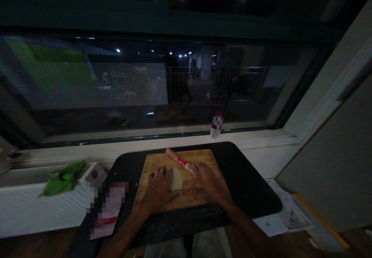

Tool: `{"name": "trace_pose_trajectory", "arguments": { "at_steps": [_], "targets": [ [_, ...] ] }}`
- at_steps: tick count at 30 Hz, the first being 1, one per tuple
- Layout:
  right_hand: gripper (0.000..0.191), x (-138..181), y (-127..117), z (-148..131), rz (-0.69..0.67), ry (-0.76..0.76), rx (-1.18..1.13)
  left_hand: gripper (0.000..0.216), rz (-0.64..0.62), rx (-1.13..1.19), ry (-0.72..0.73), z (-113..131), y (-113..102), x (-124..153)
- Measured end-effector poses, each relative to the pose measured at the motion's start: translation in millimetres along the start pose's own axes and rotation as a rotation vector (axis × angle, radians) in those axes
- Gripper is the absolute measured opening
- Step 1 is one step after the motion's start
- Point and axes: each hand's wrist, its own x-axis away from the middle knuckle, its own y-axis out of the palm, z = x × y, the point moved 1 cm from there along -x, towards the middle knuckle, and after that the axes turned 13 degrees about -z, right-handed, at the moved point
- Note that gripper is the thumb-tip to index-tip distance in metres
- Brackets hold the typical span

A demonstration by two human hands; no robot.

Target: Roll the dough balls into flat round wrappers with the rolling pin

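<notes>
Nearest to me: black tabletop [247, 184], pale crumbs or flour specks on it. The wooden board [186, 204] sits on top, roughly centred in front of the body, presumably so both arms reach it evenly.

Left hand [159, 186] lies palm-down over the left part of the dough [176, 178], a thin pale round on the board. Its fingers are spread, thumb apart along the near edge — looks like a steadying or flattening touch, not a pinch.

Right hand [207, 178] is on the board's right side, fingers bent over the near end of the rolling pin [182, 161]. From here I can't tell whether they're clamped on it or just resting; the hand hides that end. Pin slants away to the left, far end about at the board's far edge, just beyond the dough; I'd guess parked there to stay within reach.

Left of the board, a pink packet [109, 211] near the tabletop edge, partly pixelated, so I can't read it. Past that, green cloth [62, 179] draped over the radiator [43, 209], maybe to dry.

Farther: bottle [216, 127] standing on the windowsill [250, 139], off the work area. Dark window [139, 114] behind, full of light spots.
</notes>
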Motion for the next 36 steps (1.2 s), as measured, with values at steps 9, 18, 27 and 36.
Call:
{"name": "trace_pose_trajectory", "arguments": {
  "at_steps": [9,18,27,36],
  "targets": [
    [0.05,3.4,-10.2,-0.1,0.064,0.035,-0.421,0.098,-0.163,0.003,0.304,-22.5,-22.9,-17.4],
    [0.067,13.7,-21.2,-3.9,0.125,0.031,-0.564,0.087,-0.015,-0.065,0.012,2.4,-4.8,-5.3],
    [0.067,21.0,-33.2,-16.0,0.063,0.037,-0.756,0.088,-0.235,0.028,0.346,-44.3,-22.4,-32.9],
    [0.043,29.3,-29.5,-3.8,-0.11,-0.091,-0.521,0.09,-0.081,0.051,0.154,-40.3,-2.4,-20.6]
  ]
}}
